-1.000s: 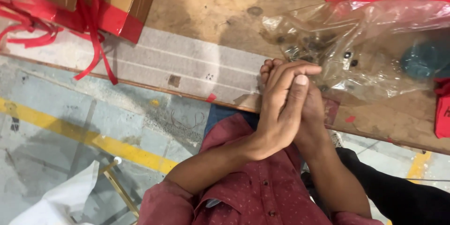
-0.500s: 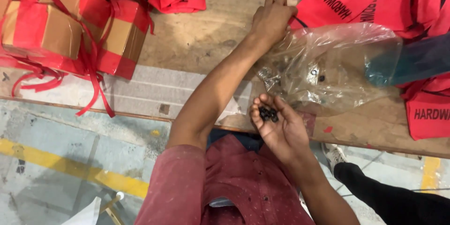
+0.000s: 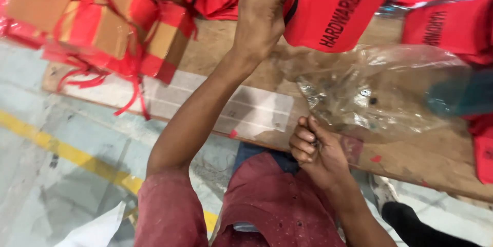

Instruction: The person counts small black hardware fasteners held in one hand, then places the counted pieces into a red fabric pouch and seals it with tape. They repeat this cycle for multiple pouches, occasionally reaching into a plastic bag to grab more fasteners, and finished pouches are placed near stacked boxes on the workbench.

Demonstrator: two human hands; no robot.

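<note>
My left hand [image 3: 262, 15] reaches far across the wooden table [image 3: 215, 57] and grips the top edge of a red fabric pouch [image 3: 339, 15] with black lettering and a black cord. My right hand [image 3: 316, 147] is a closed fist at the table's near edge, beside the mouth of a crumpled clear plastic bag [image 3: 380, 93]. The fist hides what it holds; a moment earlier small black hardware pieces lay in that palm. A few small dark pieces show inside the bag.
Brown cardboard boxes wrapped in red film and ribbon [image 3: 102, 21] are stacked at the back left. More red pouches [image 3: 452, 26] lie at the back right. A pale taped patch [image 3: 246, 113] covers the table's front. Below is a grey floor with a yellow line [image 3: 61, 152].
My left hand went from pressing against the right hand to reaching forward and taking hold of the red pouch. My right palm, open with black pieces on it, has closed into a fist.
</note>
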